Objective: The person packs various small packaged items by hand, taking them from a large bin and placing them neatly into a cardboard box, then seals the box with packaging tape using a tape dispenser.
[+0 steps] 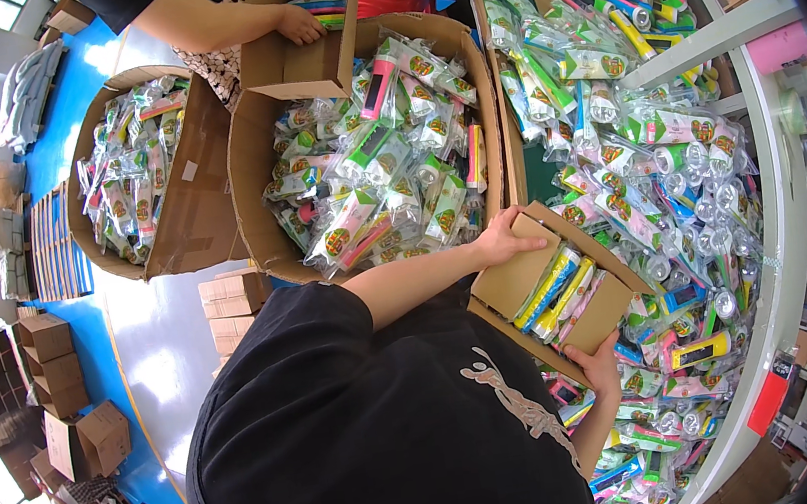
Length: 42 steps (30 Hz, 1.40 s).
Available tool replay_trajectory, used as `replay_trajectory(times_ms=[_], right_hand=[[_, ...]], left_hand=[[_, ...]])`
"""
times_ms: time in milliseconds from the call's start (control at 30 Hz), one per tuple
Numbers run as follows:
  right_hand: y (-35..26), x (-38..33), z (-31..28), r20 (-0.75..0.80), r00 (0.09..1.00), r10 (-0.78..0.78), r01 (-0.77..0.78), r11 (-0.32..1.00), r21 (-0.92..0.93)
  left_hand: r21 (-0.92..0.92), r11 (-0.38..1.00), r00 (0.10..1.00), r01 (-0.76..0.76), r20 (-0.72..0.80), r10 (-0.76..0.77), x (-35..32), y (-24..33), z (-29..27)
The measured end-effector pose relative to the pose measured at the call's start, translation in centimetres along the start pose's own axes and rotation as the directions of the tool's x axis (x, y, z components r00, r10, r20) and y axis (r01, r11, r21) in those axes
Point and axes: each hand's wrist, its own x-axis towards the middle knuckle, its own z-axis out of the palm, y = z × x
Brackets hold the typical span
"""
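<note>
I hold a small open cardboard box (601, 316) with both hands, over the edge of a table. My left hand (501, 239) grips its upper flap and my right hand (596, 365) grips its lower end. Inside the box lie several plastic-wrapped torches (554, 289) in yellow, blue and pink. Just left of my left hand stands a big open carton (246, 160) heaped with the same wrapped torches (384, 174). My black shirt covers the lower middle of the view.
The table (769, 237) at the right is covered with loose wrapped torches (662, 180). Another person's hand (300, 25) holds a second small box (295, 64) at the top. A further carton of torches (127, 175) and stacked small boxes (234, 308) stand on the blue floor.
</note>
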Motion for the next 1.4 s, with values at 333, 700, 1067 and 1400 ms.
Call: replay_trajectory(times_ms=[333,700,1067,1400], right_hand=[[-0.1,0.1,0.1,-0.008,1.0,-0.013,0.013,0.999,-0.035],[-0.6,0.3,0.5,-0.009,1.0,0.009,-0.009,1.0,-0.02],[-2.2,-0.1,0.3,-0.023,0.998,-0.05,0.049,0.997,-0.063],[-4.0,1.3,-0.5,0.151,0.848,-0.508,0.462,0.568,-0.681]], left_hand=[[-0.014,1.0,1.0,0.026,0.012,-0.025,-0.4,0.7,-0.1],[0.116,0.993,0.999,0.014,-0.051,-0.008,-2.8,4.8,-0.5],[-0.171,0.977,0.971,-0.124,0.18,0.154,-6.5,0.7,-1.2],[0.018,0.982,0.983,-0.185,0.011,0.185,-7.3,0.3,0.1]])
